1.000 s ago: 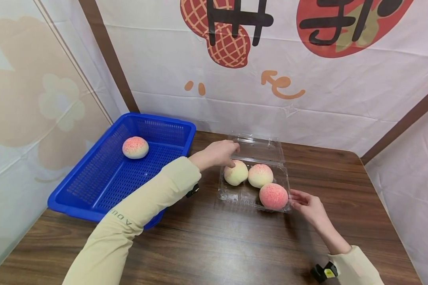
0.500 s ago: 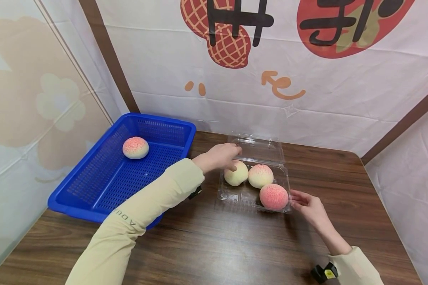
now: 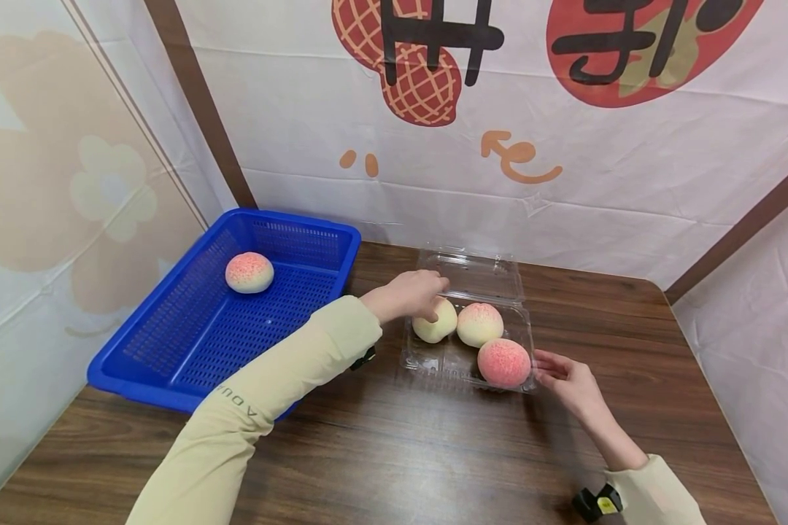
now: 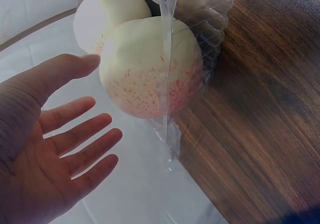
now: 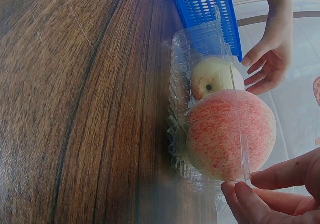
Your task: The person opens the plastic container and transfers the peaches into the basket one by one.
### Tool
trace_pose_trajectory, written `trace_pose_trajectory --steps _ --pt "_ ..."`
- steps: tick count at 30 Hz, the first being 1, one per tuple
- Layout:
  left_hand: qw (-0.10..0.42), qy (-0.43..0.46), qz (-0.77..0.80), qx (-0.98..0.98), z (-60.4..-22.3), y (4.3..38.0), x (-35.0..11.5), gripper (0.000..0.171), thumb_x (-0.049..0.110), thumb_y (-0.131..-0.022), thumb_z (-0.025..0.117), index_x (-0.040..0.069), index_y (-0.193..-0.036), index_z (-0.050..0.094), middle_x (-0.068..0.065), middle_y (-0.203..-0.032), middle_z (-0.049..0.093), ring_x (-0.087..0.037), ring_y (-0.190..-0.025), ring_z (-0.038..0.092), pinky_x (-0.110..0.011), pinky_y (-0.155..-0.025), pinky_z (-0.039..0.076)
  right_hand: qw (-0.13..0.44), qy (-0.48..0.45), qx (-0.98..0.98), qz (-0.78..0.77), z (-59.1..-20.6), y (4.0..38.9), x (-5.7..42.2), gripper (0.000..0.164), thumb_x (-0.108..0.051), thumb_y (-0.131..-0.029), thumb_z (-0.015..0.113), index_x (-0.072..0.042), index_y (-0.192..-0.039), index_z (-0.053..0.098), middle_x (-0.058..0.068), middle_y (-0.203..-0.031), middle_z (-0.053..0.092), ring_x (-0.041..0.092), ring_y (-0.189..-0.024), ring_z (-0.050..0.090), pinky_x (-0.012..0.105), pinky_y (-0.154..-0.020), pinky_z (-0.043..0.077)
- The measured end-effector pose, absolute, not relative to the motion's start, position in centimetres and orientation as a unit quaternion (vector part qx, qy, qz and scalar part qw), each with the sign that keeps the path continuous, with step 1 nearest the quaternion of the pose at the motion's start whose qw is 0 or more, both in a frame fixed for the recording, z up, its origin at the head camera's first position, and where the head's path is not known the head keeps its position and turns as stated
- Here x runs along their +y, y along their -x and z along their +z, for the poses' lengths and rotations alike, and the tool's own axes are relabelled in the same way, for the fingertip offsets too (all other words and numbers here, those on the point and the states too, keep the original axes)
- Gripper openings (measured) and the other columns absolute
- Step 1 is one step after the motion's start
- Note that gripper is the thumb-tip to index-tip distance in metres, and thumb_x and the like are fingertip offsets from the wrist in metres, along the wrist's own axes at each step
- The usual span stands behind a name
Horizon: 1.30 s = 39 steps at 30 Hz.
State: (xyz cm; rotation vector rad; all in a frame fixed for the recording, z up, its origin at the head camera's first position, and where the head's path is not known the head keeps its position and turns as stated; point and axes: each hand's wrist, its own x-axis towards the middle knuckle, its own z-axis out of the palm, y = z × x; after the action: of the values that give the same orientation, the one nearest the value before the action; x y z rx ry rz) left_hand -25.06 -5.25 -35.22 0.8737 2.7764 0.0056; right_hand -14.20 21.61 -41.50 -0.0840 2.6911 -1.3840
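Note:
A clear plastic clamshell box [image 3: 460, 364] lies on the table with its lid [image 3: 476, 273] folded back. Three peaches sit in it: a pale one at the left [image 3: 435, 324], a pink-topped one in the middle [image 3: 480, 325] and a redder one [image 3: 503, 362] at the front right. My left hand [image 3: 410, 294] hovers at the left peach, overlapping its top in the head view. In the left wrist view its fingers [image 4: 95, 146] are spread, a gap away from the fruit. At the box's right front corner, my right hand [image 3: 568, 379] pinches the rim between thumb and fingers [image 5: 245, 196].
A blue perforated plastic basket [image 3: 138, 394] stands at the left, holding one pink-topped peach [image 3: 249, 273]. Printed white cloth [image 3: 289, 146] walls off the back and sides of the brown wooden table [image 3: 420, 467].
My left hand has shifted slightly right and toward me, lower over the left peach. The right hand keeps its place at the box's corner, and the peaches have not moved.

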Motion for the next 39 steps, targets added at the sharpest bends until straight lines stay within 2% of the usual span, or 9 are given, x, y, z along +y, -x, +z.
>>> trace_pose_trajectory --steps 13,21,31,39 --pt "0.11 -0.313 -0.004 0.943 -35.7 24.7 -4.8 0.045 0.024 -0.072 0.074 0.012 -0.112 0.059 -0.004 -0.106 0.057 -0.019 -0.097 0.055 -0.034 -0.079 0.046 0.056 0.022 0.887 -0.457 -41.4 14.1 21.6 0.036 0.003 -0.084 0.057 0.015 -0.118 0.051 0.028 -0.104 0.061 0.026 -0.093 0.061 0.012 -0.066 0.045" --pt "0.108 -0.319 -0.022 0.941 -36.1 24.7 -4.3 0.051 0.026 -0.071 0.076 0.012 -0.117 0.058 -0.005 -0.112 0.056 -0.022 -0.104 0.054 -0.035 -0.083 0.047 0.053 0.026 0.888 -0.456 -41.4 14.1 21.5 0.036 0.003 -0.084 0.058 0.015 -0.117 0.051 0.028 -0.103 0.061 0.025 -0.092 0.061 0.012 -0.066 0.045" --pt "0.117 -0.313 -0.03 0.942 -36.6 24.5 -3.8 0.052 0.023 -0.07 0.076 0.013 -0.118 0.058 -0.005 -0.111 0.055 -0.023 -0.101 0.053 -0.034 -0.08 0.047 0.051 0.032 0.89 -0.452 -41.5 14.2 21.6 0.036 0.002 -0.084 0.057 0.014 -0.117 0.052 0.027 -0.103 0.062 0.023 -0.091 0.062 0.013 -0.067 0.045" --pt "0.127 -0.311 -0.036 0.941 -36.7 24.3 -3.5 0.058 0.022 -0.071 0.076 0.013 -0.124 0.054 -0.006 -0.117 0.052 -0.023 -0.104 0.051 -0.034 -0.082 0.046 0.051 0.03 0.89 -0.452 -41.5 14.1 21.7 0.036 0.001 -0.085 0.057 0.014 -0.117 0.052 0.027 -0.104 0.061 0.024 -0.092 0.061 0.012 -0.067 0.045"
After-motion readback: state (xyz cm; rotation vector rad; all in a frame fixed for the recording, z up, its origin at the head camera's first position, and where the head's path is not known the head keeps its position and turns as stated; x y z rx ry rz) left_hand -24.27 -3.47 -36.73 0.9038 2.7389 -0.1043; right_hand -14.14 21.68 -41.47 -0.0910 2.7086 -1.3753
